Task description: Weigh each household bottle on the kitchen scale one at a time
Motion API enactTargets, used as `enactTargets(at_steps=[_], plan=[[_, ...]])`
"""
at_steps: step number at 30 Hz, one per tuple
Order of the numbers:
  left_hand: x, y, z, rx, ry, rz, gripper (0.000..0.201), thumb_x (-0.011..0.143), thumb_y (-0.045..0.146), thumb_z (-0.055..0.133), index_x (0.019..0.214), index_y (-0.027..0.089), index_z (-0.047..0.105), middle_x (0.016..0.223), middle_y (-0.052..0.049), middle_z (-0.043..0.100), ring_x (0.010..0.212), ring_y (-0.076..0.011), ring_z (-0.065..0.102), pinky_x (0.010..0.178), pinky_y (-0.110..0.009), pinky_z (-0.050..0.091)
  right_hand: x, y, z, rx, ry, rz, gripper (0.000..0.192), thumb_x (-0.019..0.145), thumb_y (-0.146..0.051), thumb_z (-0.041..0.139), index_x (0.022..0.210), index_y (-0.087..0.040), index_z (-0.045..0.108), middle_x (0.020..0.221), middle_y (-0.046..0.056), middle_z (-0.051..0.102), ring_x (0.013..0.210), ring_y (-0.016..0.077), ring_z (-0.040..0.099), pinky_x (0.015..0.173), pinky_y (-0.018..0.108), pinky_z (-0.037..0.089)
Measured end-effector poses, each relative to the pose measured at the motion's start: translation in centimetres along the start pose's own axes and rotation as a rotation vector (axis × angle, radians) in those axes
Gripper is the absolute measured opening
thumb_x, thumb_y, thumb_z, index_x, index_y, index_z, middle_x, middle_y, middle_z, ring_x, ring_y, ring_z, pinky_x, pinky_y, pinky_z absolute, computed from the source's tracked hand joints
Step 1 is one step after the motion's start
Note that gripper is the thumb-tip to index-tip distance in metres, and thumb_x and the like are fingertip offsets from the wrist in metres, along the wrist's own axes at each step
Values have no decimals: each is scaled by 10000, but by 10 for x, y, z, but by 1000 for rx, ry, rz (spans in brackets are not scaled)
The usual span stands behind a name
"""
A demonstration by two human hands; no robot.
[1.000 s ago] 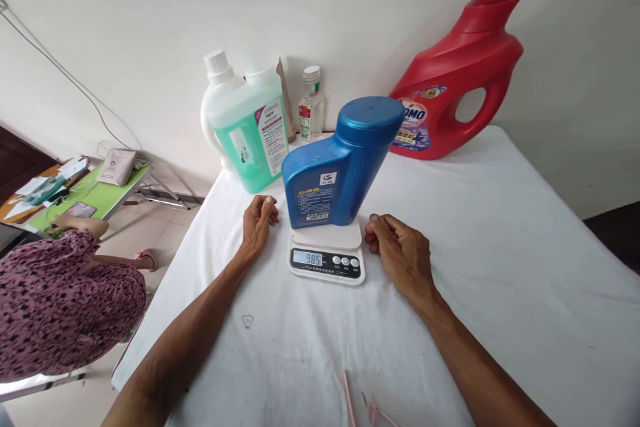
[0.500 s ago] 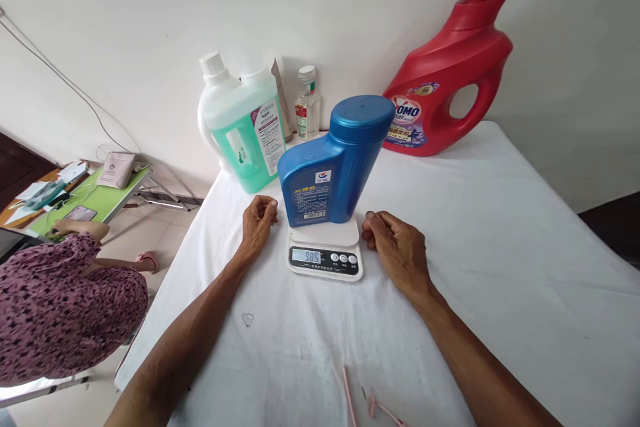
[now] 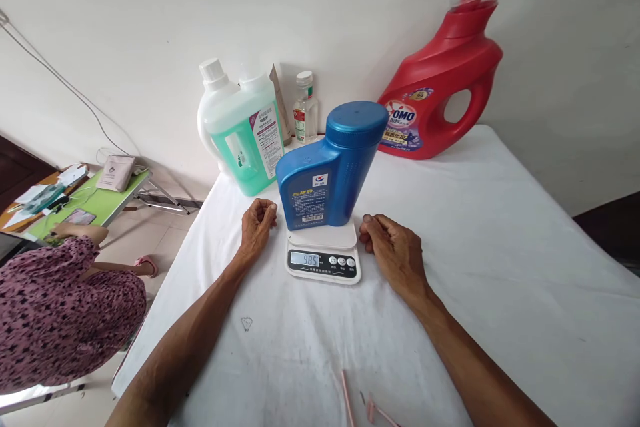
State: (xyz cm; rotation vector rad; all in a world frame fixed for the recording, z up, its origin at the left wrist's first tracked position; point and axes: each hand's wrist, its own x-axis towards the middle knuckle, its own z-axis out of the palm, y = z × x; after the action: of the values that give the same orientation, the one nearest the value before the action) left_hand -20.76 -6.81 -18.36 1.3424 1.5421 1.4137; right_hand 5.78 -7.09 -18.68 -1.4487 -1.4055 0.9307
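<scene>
A blue plastic bottle (image 3: 333, 163) with a wide blue cap stands upright on a white kitchen scale (image 3: 323, 261). The scale's display reads 985. My left hand (image 3: 257, 223) rests on the cloth just left of the bottle and scale, its fingers curled closed with nothing visible in them. To the right of the scale, my right hand (image 3: 395, 247) also lies on the cloth, loosely fisted, with nothing seen in it. Neither hand touches the bottle or the scale.
A jug of green liquid (image 3: 245, 140), a small clear bottle (image 3: 305, 110) and a red detergent bottle (image 3: 440, 87) stand along the wall. Pink stick-like pieces (image 3: 370, 407) lie at the near edge. A person in a patterned dress (image 3: 70, 307) is at a green table (image 3: 100, 197) on the left.
The camera view has shifted slightly. Both hands, the blue bottle and the scale stay as they were, and the reading is still 985.
</scene>
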Motion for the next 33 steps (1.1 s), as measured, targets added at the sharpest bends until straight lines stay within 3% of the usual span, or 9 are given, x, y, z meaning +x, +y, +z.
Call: enactTargets(at_steps=[13, 19, 23, 28, 30, 33], plan=[[1, 5, -4, -42, 27, 0, 467, 926, 645, 650, 805, 196, 620, 648, 1, 611, 594, -140, 555, 629, -289, 462, 1, 4, 1, 51, -19, 9, 534, 913, -704, 500, 663, -238, 577, 634, 43, 659, 573, 184, 596, 593, 304, 492], [15, 46, -13, -140, 107, 137, 497, 963, 691, 596, 936, 200, 671, 734, -15, 633, 697, -161, 606, 689, -295, 484, 0, 1, 0, 37, -30, 7, 515, 920, -674, 484, 647, -242, 551, 629, 40, 649, 579, 186, 601, 591, 300, 464], [19, 77, -12, -173, 144, 265, 494, 965, 695, 595, 1086, 222, 673, 953, -45, 690, 879, -184, 673, 809, -318, 521, 0, 1, -2, 5, -27, -13, 514, 922, -668, 466, 655, -239, 562, 639, 39, 654, 588, 188, 604, 629, 311, 465], [14, 88, 9, -150, -28, 278, 697, 759, 694, 837, 1243, 229, 648, 1194, -100, 725, 1130, -279, 689, 950, -397, 556, 0, 2, -2, 10, -42, -10, 519, 926, -673, 458, 673, -237, 582, 654, 46, 666, 594, 196, 615, 624, 314, 475], [12, 86, 20, -162, -107, 209, 762, 663, 600, 944, 1263, 225, 659, 1207, -99, 738, 1122, -293, 703, 946, -406, 574, 0, 2, -2, 15, -43, -6, 509, 925, -664, 462, 668, -239, 577, 644, 44, 660, 580, 193, 607, 607, 310, 474], [9, 82, 34, -181, -160, 89, 641, 620, 490, 990, 1122, 194, 724, 1059, -79, 777, 961, -267, 739, 853, -388, 608, 0, 0, -3, 14, -43, -10, 499, 925, -653, 469, 662, -242, 570, 625, 39, 654, 559, 186, 597, 591, 302, 471]])
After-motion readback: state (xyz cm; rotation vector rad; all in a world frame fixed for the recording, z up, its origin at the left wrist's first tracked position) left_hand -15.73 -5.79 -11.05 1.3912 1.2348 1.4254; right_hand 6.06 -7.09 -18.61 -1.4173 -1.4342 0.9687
